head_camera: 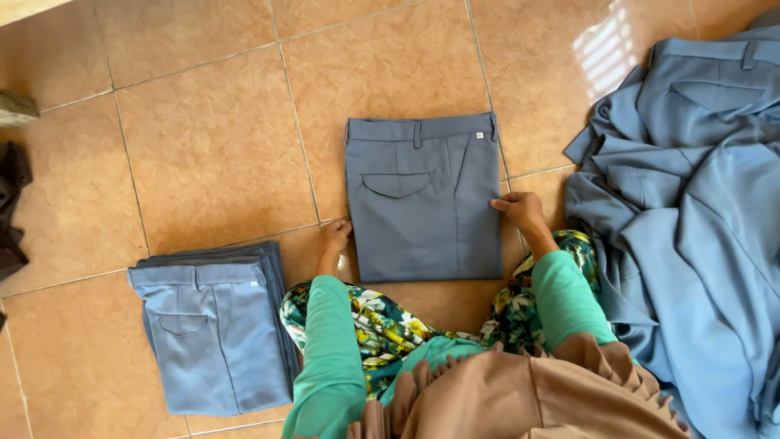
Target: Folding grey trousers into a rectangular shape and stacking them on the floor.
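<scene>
A pair of grey-blue trousers (421, 195), folded into a neat rectangle with the waistband away from me and a flap pocket showing, lies on the tan tiled floor in front of me. My left hand (334, 237) touches its lower left edge, fingers flat against the floor. My right hand (518, 209) rests on its right edge, fingers pressing the fabric. Both arms wear green sleeves.
A stack of several folded grey-blue trousers (213, 325) sits at my left. A loose heap of unfolded trousers (691, 187) of the same colour fills the right side. Dark cloth (11, 207) lies at the far left edge. My floral-patterned lap (382, 321) is below.
</scene>
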